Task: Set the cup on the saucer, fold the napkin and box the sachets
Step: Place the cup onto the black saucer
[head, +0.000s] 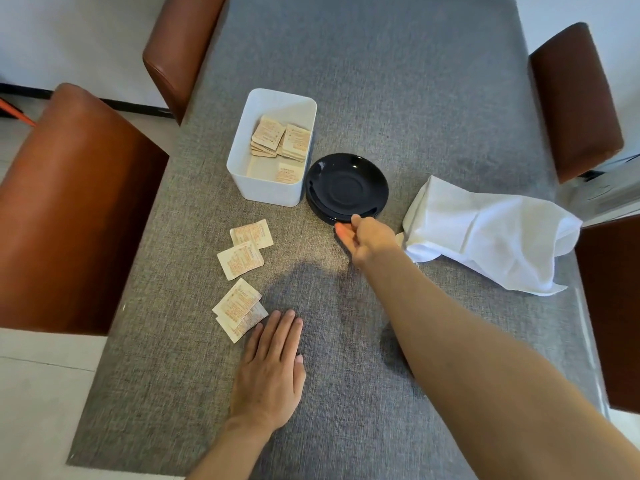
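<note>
A black saucer (pixel 346 187) lies mid-table beside a white box (pixel 273 147) that holds several beige sachets (pixel 280 138). My right hand (pixel 367 237) pinches the saucer's near rim, thumb on top and fingers under. Several more sachets lie loose on the cloth: two (pixel 246 247) below the box and two overlapping ones (pixel 239 308) nearer to me. My left hand (pixel 268 372) rests flat on the table, fingers together, just right of those nearest sachets and holding nothing. A crumpled white napkin (pixel 485 233) lies to the right of the saucer. No cup is in view.
The table wears a grey woven cloth (pixel 381 81). Brown leather chairs stand at both sides: two on the left (pixel 69 209), two on the right (pixel 575 98). The table's left edge runs close to the loose sachets.
</note>
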